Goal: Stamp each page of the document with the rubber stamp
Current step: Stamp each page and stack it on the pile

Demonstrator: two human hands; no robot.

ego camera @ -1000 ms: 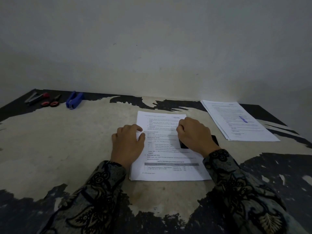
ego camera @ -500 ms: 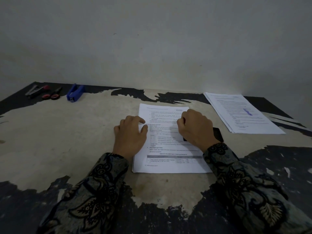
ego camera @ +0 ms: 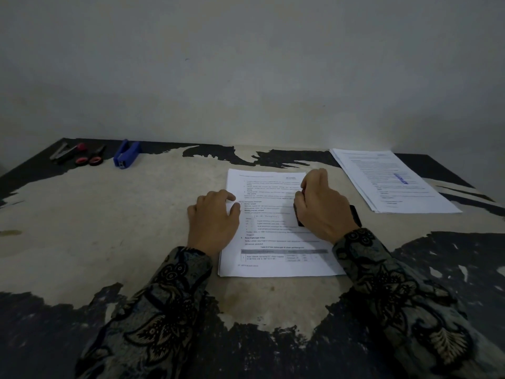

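Note:
A printed page lies in the middle of the table. My left hand rests flat on its left edge, fingers apart, holding nothing. My right hand is closed in a fist over the page's right side. A small red part of what seems to be the rubber stamp shows between its fingers; the rest is hidden. A flat black object, perhaps an ink pad, lies under that hand. A stack of pages at the right carries a blue stamp mark on top.
At the far left of the worn table lie a blue stapler, red-handled scissors and a grey and red tool. A plain wall stands right behind the table's back edge.
The view has shifted slightly. Both hands stay almost where they were; the right hand's fingers have bunched a little higher over the black object.

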